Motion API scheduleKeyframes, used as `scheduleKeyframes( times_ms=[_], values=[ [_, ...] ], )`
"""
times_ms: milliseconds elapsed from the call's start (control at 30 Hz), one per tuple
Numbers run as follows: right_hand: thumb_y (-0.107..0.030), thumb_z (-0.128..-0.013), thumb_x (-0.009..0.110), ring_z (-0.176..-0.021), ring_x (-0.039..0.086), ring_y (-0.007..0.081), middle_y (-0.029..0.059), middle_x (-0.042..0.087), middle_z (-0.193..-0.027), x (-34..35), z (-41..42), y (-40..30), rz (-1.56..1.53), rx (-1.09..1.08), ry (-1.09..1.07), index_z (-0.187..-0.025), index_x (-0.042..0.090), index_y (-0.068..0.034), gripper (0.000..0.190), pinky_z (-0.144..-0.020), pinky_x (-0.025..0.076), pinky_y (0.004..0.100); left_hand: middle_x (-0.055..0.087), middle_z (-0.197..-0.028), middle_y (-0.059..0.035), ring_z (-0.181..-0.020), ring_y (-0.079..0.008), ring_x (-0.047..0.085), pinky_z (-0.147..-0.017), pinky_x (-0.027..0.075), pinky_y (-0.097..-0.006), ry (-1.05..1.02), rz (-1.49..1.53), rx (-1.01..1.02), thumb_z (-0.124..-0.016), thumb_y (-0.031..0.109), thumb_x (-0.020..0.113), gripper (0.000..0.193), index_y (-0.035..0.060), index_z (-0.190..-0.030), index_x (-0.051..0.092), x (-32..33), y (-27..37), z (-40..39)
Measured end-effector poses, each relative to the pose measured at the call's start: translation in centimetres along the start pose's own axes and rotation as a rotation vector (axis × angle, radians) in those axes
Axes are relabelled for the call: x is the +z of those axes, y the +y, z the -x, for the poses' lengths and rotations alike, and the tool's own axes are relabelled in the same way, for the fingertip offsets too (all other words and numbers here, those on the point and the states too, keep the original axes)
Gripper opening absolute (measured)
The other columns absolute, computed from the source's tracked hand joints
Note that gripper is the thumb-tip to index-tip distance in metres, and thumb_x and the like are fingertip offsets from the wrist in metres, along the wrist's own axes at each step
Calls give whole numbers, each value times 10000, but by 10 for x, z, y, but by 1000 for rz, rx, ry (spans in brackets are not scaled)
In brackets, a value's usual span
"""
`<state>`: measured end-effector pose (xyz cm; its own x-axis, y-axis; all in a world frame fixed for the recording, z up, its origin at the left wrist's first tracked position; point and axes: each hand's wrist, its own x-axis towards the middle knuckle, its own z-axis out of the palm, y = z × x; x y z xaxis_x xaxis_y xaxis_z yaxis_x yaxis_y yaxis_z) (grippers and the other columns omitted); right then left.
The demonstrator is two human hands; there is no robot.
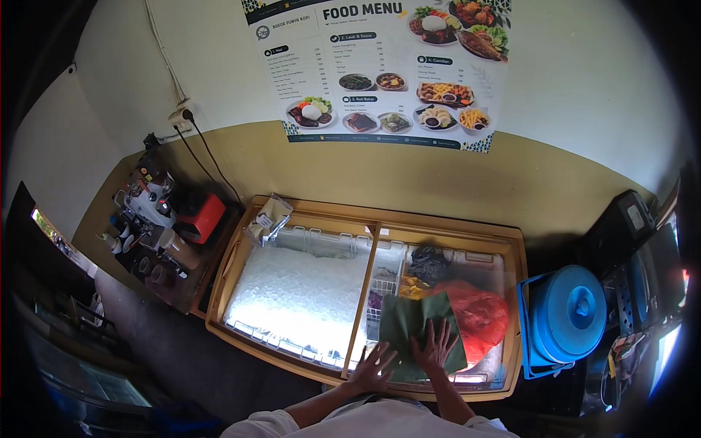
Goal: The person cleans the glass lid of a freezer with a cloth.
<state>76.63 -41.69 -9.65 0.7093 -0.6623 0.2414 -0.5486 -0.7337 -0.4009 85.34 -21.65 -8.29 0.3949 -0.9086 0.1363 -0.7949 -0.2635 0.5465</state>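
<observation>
A dark green sheet (402,323), perhaps a piece of banana leaf, lies flat on the right glass lid of a chest freezer (306,378). My right hand (434,346) rests on the sheet with its fingers spread. My left hand (374,366) is beside the sheet's lower left edge, fingers apart and nothing in it; whether it touches the sheet or the glass I cannot tell. Under the glass are a red plastic bag (482,315), a black plastic bag (429,263) and white wire baskets (383,286).
Ice (301,284) fills the freezer's left half, and a foil pouch (268,219) sits on its back left corner. To the right stands a blue lidded cooler (572,312). An espresso machine (148,202) and a red appliance (201,218) occupy the left counter. A menu poster (378,71) hangs above.
</observation>
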Motion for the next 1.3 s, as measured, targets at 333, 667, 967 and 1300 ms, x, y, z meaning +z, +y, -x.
scheduleKeyframes(
  times_ms=[333,667,967,1300],
  values=[
    [-442,-841,581,-1404,133,409,232,164,-1508,-23,27,20,23,415,33,-1431,320,-128,717,-1044,54,692,170,-1506,-221,-1399,-381,191,-1102,188,-570,-401,15,61,-885,317,556,612,161,-1429,324,20,30,2],
    [-602,-803,562,-1429,83,353,197,199,-1516,-9,-51,7,73,291,44,-1437,340,-182,792,-1059,-9,673,626,-1031,-163,-1087,-316,551,-956,416,-406,-232,283,-101,-885,304,582,345,46,-1113,607,5,0,47],
    [-478,-784,648,-1400,145,397,230,227,-1479,16,-29,-36,-224,-49,49,-1412,367,-176,751,-1082,57,648,462,-1210,-258,-1120,-405,487,-954,413,-465,45,327,-321,-835,301,661,592,37,-1304,414,-2,2,37],
    [-381,-781,669,-1060,561,389,260,555,-1170,-12,49,-14,-250,606,-104,-1271,450,-59,626,-791,460,480,633,-1021,-151,-948,-273,619,-846,495,-372,112,550,-473,-791,319,708,439,30,-1106,604,11,-41,-12]
  ],
)
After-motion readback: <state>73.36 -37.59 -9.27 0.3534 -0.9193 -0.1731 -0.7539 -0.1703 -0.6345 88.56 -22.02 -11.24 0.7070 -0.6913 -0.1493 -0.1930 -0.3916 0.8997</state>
